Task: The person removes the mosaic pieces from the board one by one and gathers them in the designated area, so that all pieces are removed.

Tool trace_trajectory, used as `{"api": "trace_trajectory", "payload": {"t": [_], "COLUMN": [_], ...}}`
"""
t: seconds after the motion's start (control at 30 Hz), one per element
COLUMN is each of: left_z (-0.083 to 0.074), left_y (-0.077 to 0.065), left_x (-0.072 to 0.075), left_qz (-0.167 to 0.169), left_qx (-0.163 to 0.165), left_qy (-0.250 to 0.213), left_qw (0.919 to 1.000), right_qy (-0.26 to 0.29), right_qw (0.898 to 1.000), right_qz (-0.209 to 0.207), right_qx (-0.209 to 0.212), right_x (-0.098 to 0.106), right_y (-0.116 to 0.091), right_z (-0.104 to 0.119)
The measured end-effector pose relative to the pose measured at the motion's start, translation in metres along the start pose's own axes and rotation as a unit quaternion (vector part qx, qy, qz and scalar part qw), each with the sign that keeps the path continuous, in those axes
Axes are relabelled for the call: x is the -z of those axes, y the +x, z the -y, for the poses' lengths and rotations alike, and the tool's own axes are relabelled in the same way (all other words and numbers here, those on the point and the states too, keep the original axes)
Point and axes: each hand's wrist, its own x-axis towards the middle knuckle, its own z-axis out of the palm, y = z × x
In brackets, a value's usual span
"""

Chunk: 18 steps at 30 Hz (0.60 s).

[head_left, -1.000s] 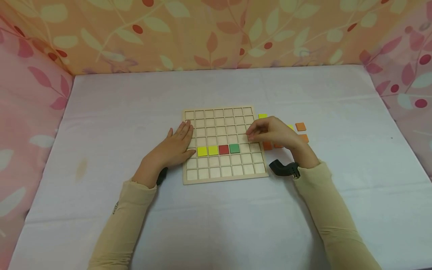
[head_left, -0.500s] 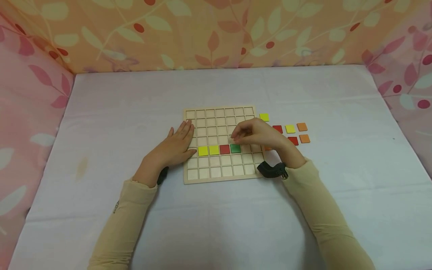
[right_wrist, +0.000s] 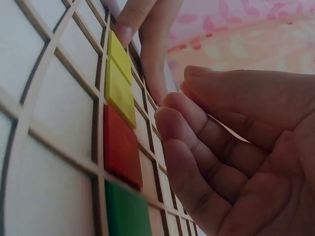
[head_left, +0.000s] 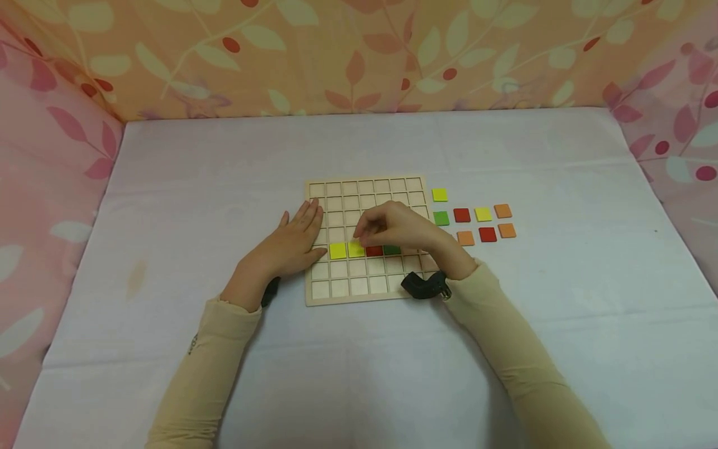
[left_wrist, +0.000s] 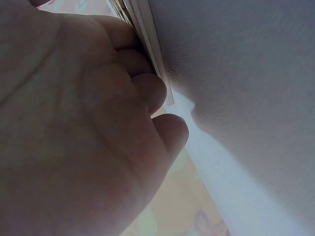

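A square wooden grid board (head_left: 374, 300) lies on the white table. My left hand (head_left: 283, 249) rests flat with spread fingers on its left edge; the left wrist view shows the palm side (left_wrist: 83, 118) beside that edge. My right hand (head_left: 395, 227) hovers over the board, fingers loosely curled, above the row of tiles. No tile shows between thumb and fingers (right_wrist: 197, 162) in the right wrist view. That row has a yellow tile (head_left: 338, 251), a second yellow tile (head_left: 355, 250), a red tile (right_wrist: 122, 147) and a green tile (right_wrist: 128, 211), set in adjoining squares.
Right of the board lie several loose tiles, among them a yellow one (head_left: 440, 195), a green one (head_left: 441, 218), a red one (head_left: 462, 215) and an orange one (head_left: 507, 231). A black device (head_left: 423, 285) sits at my right wrist. Patterned cloth walls (head_left: 359, 56) enclose the table.
My right hand has moved left across the board from its right edge to the second yellow tile, uncovering loose tiles at the right. My left hand has stayed in place.
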Motion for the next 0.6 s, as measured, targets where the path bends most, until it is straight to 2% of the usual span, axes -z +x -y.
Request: {"api": "trace_trajectory", "payload": {"t": [0.27,0.6], "left_z": [0.002,0.002], "left_y": [-0.001,0.0], "left_x": [0.0,0.001], "left_qz": [0.002,0.008], "left_qx": [0.005,0.005], "left_qy": [-0.003,0.002], "left_qw": [1.0,1.0], "right_qy": [-0.009,-0.054], "right_qw": [1.0,0.999], "right_qz": [0.019,0.006], "right_qx": [0.008,-0.004], "right_x": [-0.012,-0.023], "right_y": [0.016,0.026], "right_z": [0.002,0.002]}}
